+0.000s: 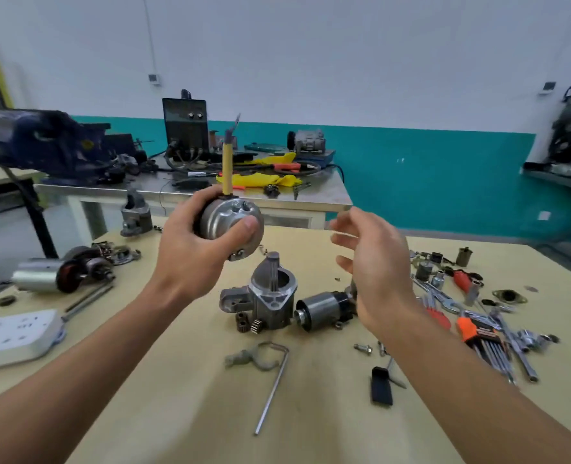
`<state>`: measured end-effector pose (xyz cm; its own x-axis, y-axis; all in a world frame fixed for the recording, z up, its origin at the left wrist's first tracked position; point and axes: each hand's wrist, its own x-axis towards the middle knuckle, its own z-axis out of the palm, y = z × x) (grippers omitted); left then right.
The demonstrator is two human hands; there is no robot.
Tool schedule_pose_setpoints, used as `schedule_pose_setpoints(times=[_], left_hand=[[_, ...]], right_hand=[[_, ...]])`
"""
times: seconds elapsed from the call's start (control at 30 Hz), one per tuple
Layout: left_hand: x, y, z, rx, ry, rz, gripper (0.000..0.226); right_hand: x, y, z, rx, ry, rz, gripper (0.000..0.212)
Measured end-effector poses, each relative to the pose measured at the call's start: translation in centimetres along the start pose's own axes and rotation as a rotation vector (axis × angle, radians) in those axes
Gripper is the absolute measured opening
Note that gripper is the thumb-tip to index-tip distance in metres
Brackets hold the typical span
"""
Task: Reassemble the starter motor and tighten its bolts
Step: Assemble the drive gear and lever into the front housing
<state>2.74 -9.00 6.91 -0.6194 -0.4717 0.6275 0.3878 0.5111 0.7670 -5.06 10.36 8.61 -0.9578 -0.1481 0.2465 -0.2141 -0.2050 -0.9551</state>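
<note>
A long hex key [272, 390] is lying on the near part of the worktop [177, 413]. Beyond it the drive-end housing [264, 296] is standing upright, with the solenoid [324, 308] lying just beside it on the right. Above them the left hand [190, 252] is gripping the motor body [225, 222], fingers and thumb wrapping its round end, and a yellow-sleeved lead [227, 165] is sticking straight up. The right hand [378, 269] is hovering nearby, fingers loosely spread, holding nothing. Farther back, a blue vice [43, 145] is sitting on a second, steel worktop [311, 192].
</note>
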Motion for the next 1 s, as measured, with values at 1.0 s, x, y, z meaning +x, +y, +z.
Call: schedule_pose_setpoints(times=[1.0], left_hand=[[6.8, -15.1, 0.6, 1.035, -0.505, -0.308, 0.089]], right_hand=[[0.5, 7.8, -4.4, 0.010, 0.100, -0.206, 0.040]])
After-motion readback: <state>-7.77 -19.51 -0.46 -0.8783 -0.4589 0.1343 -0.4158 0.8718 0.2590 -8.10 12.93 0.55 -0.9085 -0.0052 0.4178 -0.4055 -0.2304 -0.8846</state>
